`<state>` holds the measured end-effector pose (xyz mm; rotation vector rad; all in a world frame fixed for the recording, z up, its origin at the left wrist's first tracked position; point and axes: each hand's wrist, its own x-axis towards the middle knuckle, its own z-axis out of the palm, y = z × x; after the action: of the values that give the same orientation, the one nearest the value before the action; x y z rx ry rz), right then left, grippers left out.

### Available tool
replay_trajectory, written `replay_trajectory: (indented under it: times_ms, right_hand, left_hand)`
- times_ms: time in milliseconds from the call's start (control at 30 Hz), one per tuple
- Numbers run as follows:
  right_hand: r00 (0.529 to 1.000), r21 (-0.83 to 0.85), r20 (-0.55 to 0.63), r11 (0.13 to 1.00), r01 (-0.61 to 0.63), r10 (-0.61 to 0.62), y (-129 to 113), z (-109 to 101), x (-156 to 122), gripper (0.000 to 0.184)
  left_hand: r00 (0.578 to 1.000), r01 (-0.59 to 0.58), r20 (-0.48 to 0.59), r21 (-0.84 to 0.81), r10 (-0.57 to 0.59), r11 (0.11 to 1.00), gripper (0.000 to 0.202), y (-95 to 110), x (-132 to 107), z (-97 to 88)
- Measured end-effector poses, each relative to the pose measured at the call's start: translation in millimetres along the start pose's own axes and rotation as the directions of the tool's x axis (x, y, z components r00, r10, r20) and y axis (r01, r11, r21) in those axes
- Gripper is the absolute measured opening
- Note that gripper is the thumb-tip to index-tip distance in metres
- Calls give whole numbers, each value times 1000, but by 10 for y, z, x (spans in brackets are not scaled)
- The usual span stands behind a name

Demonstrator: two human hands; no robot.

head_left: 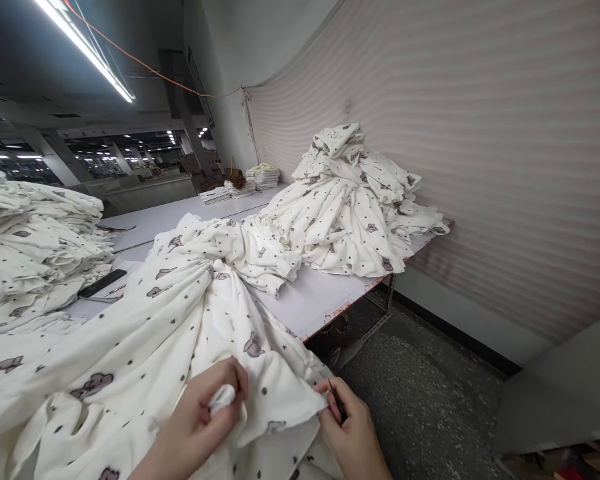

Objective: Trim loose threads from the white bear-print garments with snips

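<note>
A white garment printed with small grey animals and dots [145, 347] lies spread over the near end of a white table [310, 300]. My left hand [200, 420] is closed, pinching a bunched fold of this fabric. My right hand [353, 433] is closed on the cloth's edge and on a thin dark tool [336, 400], which looks like a small pair of snips, its tip against the hem.
A loose heap of the same printed fabric [350, 200] sits at the table's far right edge by a striped wall. A stack of folded pieces [30, 247] rises at the left. A dark flat object [103, 283] lies beside it. Grey floor [420, 380] is to the right.
</note>
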<state>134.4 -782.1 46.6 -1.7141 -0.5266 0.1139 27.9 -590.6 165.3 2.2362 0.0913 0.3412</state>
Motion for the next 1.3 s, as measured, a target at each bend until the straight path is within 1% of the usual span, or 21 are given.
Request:
replay_trajectory:
  times_ms: [67,133,167,200,233,300,367,400,467,533,567,600,667,767,900,967,1033,1133,1167,1233,1300]
  right_hand:
    - [999,5,27,1000,27,-27,-102,-2,56,10]
    - [998,-13,35,999,51,-50,-180,-3,87,12]
    - [997,-20,34,998,65,-64,-207,4,90,14]
    - [996,-25,31,997,79,-78,-226,15,89,16]
    - [995,-27,32,995,93,-92,-239,32,84,16]
    - [993,-19,50,994,112,-111,-255,75,74,14]
    - [991,2,79,994,108,-108,-274,115,74,10]
    - [991,10,94,995,99,-99,-289,127,79,9]
    - [989,10,130,997,76,-77,-328,124,96,8]
    - [980,-9,189,997,72,-69,-373,75,111,7]
    - [970,-17,230,997,79,-73,-393,35,115,5]
    - [956,-15,281,996,92,-84,-410,-14,115,5]
    - [923,7,368,993,115,-109,-442,-123,111,14]
    - [890,0,438,990,139,-125,-510,-252,120,23]
    - [834,-90,539,976,197,-119,-644,-282,192,15]
    - [824,-99,552,971,219,-129,-675,-264,217,14]
    - [831,-86,537,970,226,-146,-656,-244,208,17]
    - [874,-86,462,973,215,-152,-561,-187,143,17]
    - [893,-101,424,972,214,-153,-522,-151,124,18]
    - [931,-135,331,969,209,-155,-447,-51,113,14]
    - [958,-135,239,972,194,-158,-387,75,140,9]
  left_hand:
    - [995,-56,90,256,33,965,3,7,-39,61]
    - [989,-115,136,473,56,873,30,-21,-75,161]
    - [986,-150,148,540,82,828,39,-43,-89,213]
    - [982,-180,149,571,114,801,39,-65,-99,257]
    - [980,-197,133,568,147,799,34,-82,-106,291]
    - [981,-188,41,477,192,859,27,-89,-111,319]
    - [982,-155,-48,332,181,930,23,-63,-112,310]
    - [984,-147,-55,269,167,952,21,-44,-112,302]
    - [990,-138,-6,201,142,970,18,-17,-113,302]
    - [988,-153,28,200,151,968,15,-24,-118,327]
    - [985,-172,23,208,171,963,13,-41,-121,344]
    - [980,-196,7,215,199,957,13,-63,-124,362]
    - [967,-249,-4,218,256,944,17,-111,-128,383]
    - [952,-307,50,224,304,925,20,-146,-124,372]
    - [936,-353,83,248,343,902,22,-124,-95,327]
    - [933,-359,76,242,351,901,22,-111,-82,315]
    - [940,-342,66,230,336,911,21,-104,-78,308]
    - [962,-271,38,224,270,936,16,-88,-77,296]
    - [975,-222,31,221,220,950,12,-77,-72,287]
    - [997,-68,39,180,62,981,8,-48,-52,259]
    - [988,128,76,76,-133,989,18,-16,-18,223]
